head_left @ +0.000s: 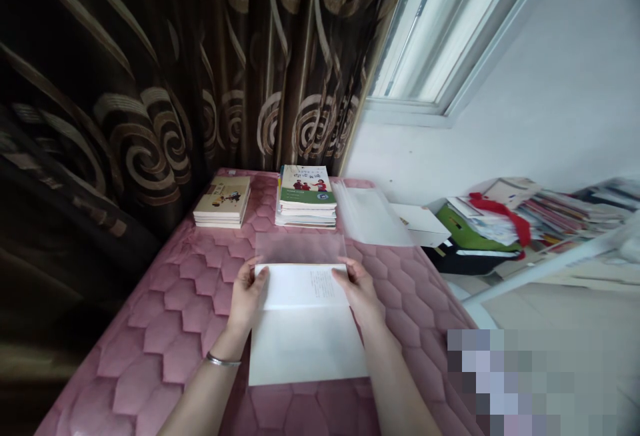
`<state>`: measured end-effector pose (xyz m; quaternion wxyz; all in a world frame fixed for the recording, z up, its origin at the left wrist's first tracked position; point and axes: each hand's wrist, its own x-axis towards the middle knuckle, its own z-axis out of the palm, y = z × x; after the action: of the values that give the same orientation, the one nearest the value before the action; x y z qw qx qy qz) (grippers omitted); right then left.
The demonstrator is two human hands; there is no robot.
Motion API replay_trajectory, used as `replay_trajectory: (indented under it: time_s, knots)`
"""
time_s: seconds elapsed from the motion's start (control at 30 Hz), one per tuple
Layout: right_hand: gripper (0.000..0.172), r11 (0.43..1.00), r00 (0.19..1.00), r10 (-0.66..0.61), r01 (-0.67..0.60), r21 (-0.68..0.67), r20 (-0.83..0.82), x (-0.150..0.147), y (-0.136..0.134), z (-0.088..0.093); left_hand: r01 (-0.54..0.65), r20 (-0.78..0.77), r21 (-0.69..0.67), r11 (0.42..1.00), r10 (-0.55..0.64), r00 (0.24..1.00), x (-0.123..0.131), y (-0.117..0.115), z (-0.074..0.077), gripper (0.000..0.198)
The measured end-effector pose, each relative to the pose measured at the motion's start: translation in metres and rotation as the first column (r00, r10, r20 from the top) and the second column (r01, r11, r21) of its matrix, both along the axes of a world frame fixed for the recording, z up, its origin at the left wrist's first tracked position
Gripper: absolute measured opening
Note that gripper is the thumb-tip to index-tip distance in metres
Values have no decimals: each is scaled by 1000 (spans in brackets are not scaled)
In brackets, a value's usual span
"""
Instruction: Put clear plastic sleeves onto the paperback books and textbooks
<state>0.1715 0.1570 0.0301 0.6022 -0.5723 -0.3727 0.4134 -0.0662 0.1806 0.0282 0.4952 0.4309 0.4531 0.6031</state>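
An opened book (307,346) lies on the pink quilted surface in front of me, with a blank pale page nearest me. Its far part is a white strip (290,287) with small print towards the right. A translucent plastic sheet (300,247) sticks out beyond the far edge. My left hand (249,293) pinches the far left corner, thumb on top and fingers beneath. At the far right corner my right hand (361,293) grips in the same way. The book's underside is hidden. A silver bangle (223,361) circles my left wrist.
Behind the book stand a low stack of tan books (223,201) and a taller stack with a green-and-white cover (306,189). Translucent plastic covers (375,216) lie to their right, beside a white box (423,225). Papers and a green bin (457,226) stand beyond the right edge.
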Motion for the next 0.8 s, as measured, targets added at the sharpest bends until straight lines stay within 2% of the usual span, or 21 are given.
replay_trajectory:
  time_s: [0.2,0.37,0.53,0.7,0.8]
  knots:
    - [49,998,995,-33,28,49,96,-2,2,0,27,28,-32,999,-26,999,1,-2,2,44]
    - [58,999,983,-15,6,48,185,1,0,1,0,15,-36,999,1,1000,1,-3,3,43]
    - [61,1000,991,-16,13,20,135,1,1,-2,6,13,-25,1000,-6,1000,0,-2,0,42]
    - [60,999,995,-44,43,10,90,0,2,-1,5,3,-54,999,-4,1000,1,-2,4,43]
    - [52,999,997,-26,28,-28,70,0,-1,3,9,-1,-75,997,-9,1000,2,-3,6,44]
